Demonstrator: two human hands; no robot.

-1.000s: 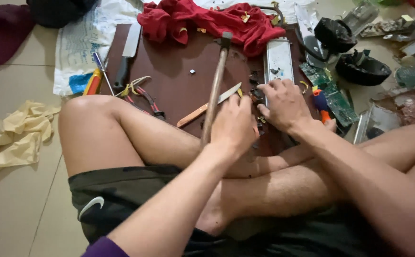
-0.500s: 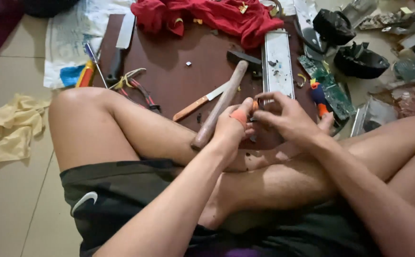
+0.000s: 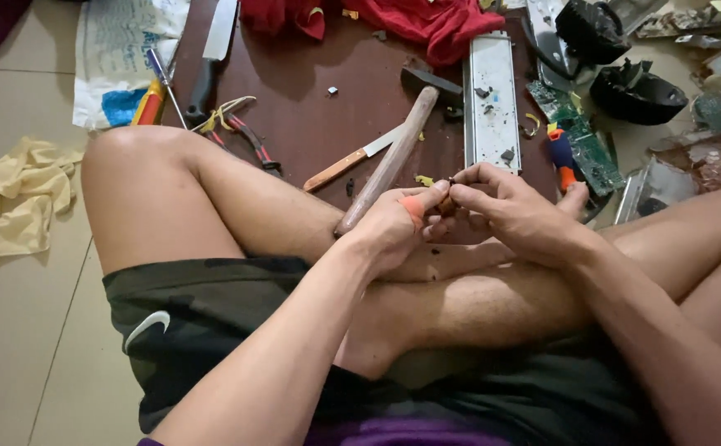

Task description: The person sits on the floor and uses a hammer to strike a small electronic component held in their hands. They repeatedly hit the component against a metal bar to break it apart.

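Observation:
I sit cross-legged on the floor at a dark brown board (image 3: 311, 116). A hammer (image 3: 389, 161) with a wooden handle lies slanted, its butt at my left hand (image 3: 393, 227) and its dark head resting on the board. That hand has an orange wrap on the thumb. My right hand (image 3: 509, 211) meets it fingertip to fingertip, and both pinch a small dark piece (image 3: 447, 202) between them. A knife with a wooden handle (image 3: 352, 161) lies on the board just beyond the hammer.
A long metal rail (image 3: 493, 99), a green circuit board (image 3: 579, 136), pliers (image 3: 245, 136), a big black-handled knife (image 3: 212, 58), a screwdriver (image 3: 162, 78), red cloth (image 3: 426, 21) and black plastic shells (image 3: 633, 91) lie around. Yellow cloth (image 3: 14, 194) is on the tiles at left.
The hammer, held raised in my left hand a second ago, has come down to lie on the board. Both hands have closed together on the small piece.

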